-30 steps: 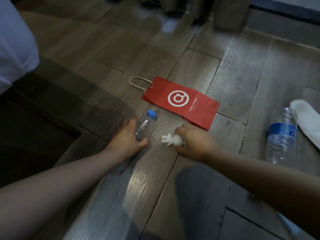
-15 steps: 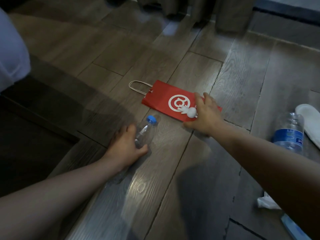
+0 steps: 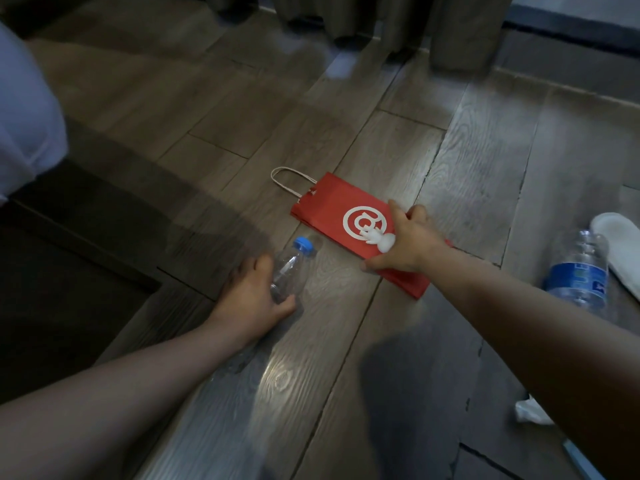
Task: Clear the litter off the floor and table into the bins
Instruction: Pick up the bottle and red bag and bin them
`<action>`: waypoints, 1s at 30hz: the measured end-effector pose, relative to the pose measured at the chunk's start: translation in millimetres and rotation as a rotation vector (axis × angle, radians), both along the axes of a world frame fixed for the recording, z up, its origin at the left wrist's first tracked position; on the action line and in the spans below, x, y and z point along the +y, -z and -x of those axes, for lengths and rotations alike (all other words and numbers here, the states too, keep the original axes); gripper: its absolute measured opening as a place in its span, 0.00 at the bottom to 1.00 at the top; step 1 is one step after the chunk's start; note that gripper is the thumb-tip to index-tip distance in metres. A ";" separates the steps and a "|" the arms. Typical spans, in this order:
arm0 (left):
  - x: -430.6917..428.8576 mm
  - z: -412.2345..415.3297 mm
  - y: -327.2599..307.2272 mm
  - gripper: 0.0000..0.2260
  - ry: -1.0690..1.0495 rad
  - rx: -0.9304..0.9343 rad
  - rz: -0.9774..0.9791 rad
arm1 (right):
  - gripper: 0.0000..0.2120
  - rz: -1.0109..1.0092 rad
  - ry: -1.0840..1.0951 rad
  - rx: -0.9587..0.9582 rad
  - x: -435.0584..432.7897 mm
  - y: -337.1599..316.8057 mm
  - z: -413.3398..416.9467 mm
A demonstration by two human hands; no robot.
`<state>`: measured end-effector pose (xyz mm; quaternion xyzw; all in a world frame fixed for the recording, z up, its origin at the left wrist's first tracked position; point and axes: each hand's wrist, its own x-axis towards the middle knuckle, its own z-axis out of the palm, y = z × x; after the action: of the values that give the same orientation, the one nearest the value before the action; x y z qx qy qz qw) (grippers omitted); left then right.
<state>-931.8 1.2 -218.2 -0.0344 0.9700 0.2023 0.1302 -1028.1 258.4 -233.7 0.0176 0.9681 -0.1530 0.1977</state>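
Observation:
A red paper bag (image 3: 329,209) with a white logo and a twine handle lies flat on the wooden floor. My right hand (image 3: 405,242) lies across its right half, thumb at the near edge and fingers at the far edge, and also holds a small white plastic piece (image 3: 379,239). My left hand (image 3: 251,294) grips a clear empty bottle with a blue cap (image 3: 291,268) that lies on the floor.
A second bottle with a blue label (image 3: 578,271) lies at the right beside a white slipper (image 3: 620,244). A crumpled white tissue (image 3: 531,412) sits at the lower right. White bedding (image 3: 24,116) and a dark bed base (image 3: 62,265) fill the left. Curtains (image 3: 381,19) hang at the far edge.
My right hand has carried the white piece forward from the bare floor onto the red bag and closed around its edges. My left hand has stayed on the bottle.

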 end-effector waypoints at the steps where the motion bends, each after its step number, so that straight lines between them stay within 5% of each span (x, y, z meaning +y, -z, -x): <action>1: 0.2 -0.3 -0.6 0.27 0.003 0.000 0.002 | 0.65 -0.003 0.002 -0.021 1.3 -2.0 -2.6; 7: -0.4 -1.8 -7.8 0.27 0.010 -0.035 -0.022 | 0.60 -0.170 -0.024 -0.114 5.7 -14.7 -28.1; 16: 12.5 -18.0 -40.8 0.26 0.012 0.068 -0.077 | 0.42 0.055 0.065 -0.061 25.5 -63.2 -84.7; 30: 65.6 -18.4 -39.1 0.31 0.134 0.115 -0.198 | 0.47 0.115 0.227 0.007 80.1 -54.1 -154.5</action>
<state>-913.3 66.8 -179.1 0.0552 0.9512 0.2898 0.0904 -873.6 338.5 -179.6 0.1150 0.9502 -0.2297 0.1764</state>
